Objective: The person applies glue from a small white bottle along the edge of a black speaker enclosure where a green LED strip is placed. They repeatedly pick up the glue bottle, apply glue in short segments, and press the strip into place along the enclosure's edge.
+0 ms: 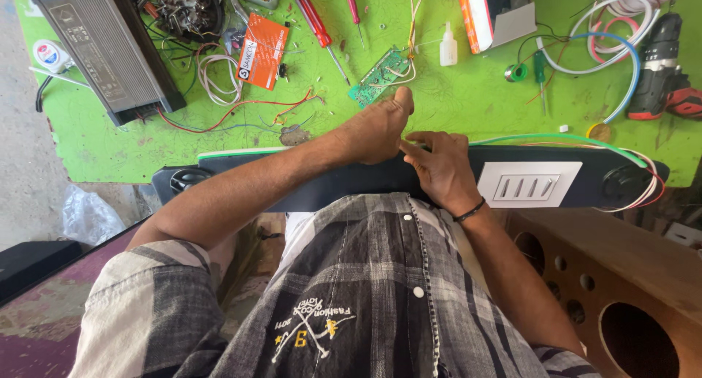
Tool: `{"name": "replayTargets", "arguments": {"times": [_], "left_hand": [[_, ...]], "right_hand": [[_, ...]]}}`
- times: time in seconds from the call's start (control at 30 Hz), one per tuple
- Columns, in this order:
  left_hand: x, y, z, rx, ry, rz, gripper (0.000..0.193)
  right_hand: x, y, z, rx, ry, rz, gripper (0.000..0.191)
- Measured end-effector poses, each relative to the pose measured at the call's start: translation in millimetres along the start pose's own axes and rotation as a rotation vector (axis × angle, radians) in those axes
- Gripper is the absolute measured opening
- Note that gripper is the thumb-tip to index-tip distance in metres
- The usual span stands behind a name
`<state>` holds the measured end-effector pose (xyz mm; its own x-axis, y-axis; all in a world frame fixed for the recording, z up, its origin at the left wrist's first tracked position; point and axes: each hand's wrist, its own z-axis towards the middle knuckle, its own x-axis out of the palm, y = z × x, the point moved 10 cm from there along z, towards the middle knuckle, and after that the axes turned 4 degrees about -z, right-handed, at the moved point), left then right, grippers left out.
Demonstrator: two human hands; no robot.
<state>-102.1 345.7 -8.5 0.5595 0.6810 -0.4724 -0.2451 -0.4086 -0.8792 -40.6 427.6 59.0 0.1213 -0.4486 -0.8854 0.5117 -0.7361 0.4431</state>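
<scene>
A long black panel lies across my lap against the green table's near edge. A thin green strip runs along the panel's top edge. My left hand is curled over that edge at the middle, its fingers closed on the strip and its thumb pointing toward a green circuit board. My right hand rests on the panel just to the right. Its fingertips pinch the strip beside the left hand. On the panel's right part sits a white slotted plate.
On the green table lie two red screwdrivers, a small white glue bottle, an orange card, loose wires, a black power unit and a drill. A wooden speaker box stands at lower right.
</scene>
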Motion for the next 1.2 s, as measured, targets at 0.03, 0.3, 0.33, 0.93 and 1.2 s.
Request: {"name": "replayTargets", "arguments": {"times": [0.03,0.3,0.33,0.93,1.2], "left_hand": [[-6.5,-6.7,-3.3,0.055,-0.045,-0.025,0.035],[-24.3,-7.0,-56.2,-0.048,0.081,0.058,0.028],[-28.1,-4.8,-61.9,-0.076,0.052,0.102,0.029],[-38.0,-31.4,-77.3,0.021,-0.142,0.242,0.031],[-25.9,-42.1,-91.7,-0.099,-0.455,0.286,0.036]], "right_hand": [[0.3,-1.2,-0.6,0.011,0.009,0.026,0.031],[-5.7,-1.5,8.4,-0.003,0.011,0.091,0.023],[-6.4,-0.4,9.9,-0.010,0.011,0.101,0.023],[3.9,-1.7,27.8,-0.039,0.149,0.219,0.017],[3.9,-11.6,20.4,-0.083,0.124,0.207,0.022]]}}
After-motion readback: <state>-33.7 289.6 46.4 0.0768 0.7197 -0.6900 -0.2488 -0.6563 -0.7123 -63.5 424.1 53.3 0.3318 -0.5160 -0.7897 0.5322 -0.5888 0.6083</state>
